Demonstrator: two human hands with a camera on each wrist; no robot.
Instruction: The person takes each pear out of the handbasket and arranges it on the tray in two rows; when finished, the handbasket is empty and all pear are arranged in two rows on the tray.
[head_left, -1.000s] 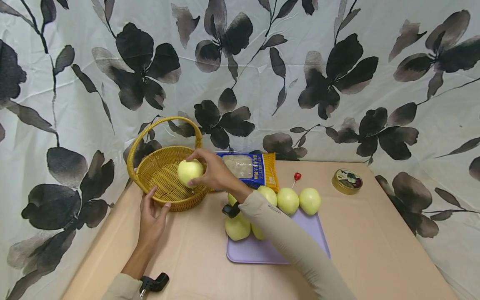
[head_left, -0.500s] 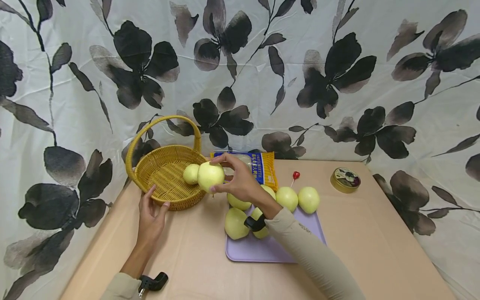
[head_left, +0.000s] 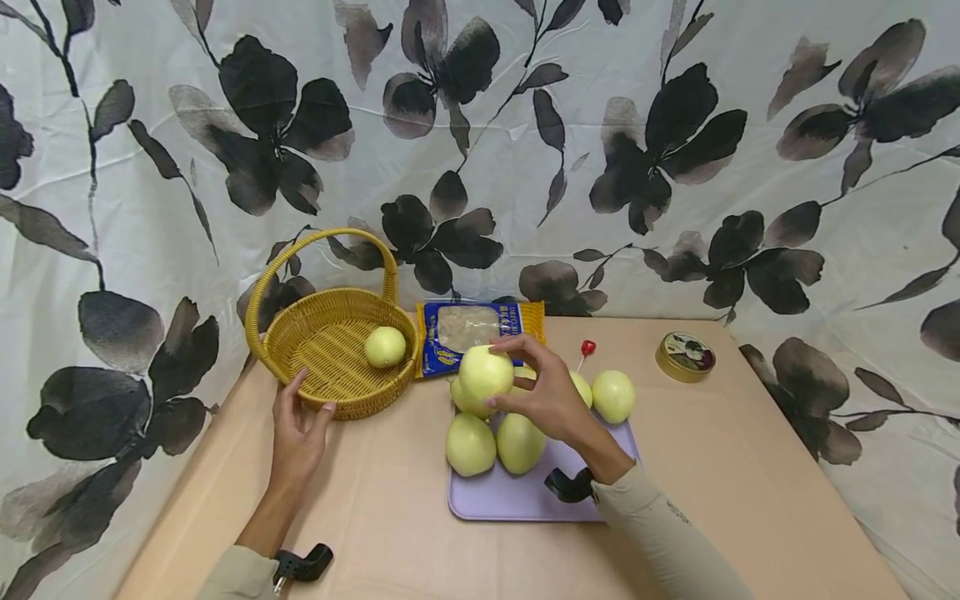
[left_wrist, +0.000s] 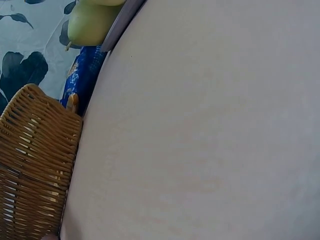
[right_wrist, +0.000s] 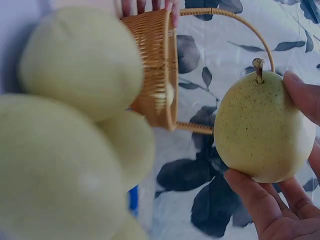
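Observation:
In the head view, my right hand (head_left: pixel 543 392) holds a pale yellow-green pear (head_left: pixel 485 375) above the back left of the lilac tray (head_left: pixel 517 506). The right wrist view shows the stem of this pear (right_wrist: pixel 265 127) pointing up, with thumb and fingers around its side. My left hand (head_left: pixel 296 437) grips the near left side of a yellow wicker basket (head_left: pixel 367 408), a finger reaching over its rim. One pear (head_left: pixel 386 347) lies inside, against the basket's right wall. Several more pears (head_left: pixel 470 445) sit on the tray. The left wrist view catches the wicker wall (left_wrist: pixel 37 165) beside the table.
A blue and yellow pasta packet (head_left: pixel 468 325) lies behind the tray, right of the basket. Farther right are a red lollipop (head_left: pixel 588 347) and a round gold tin (head_left: pixel 686 357). A white floral cloth (head_left: pixel 525 150) hangs behind the table (head_left: pixel 375 533).
My right hand has let go of one pear in the basket and moved right to over the tray, carrying another pear. The left hand has stayed at the basket.

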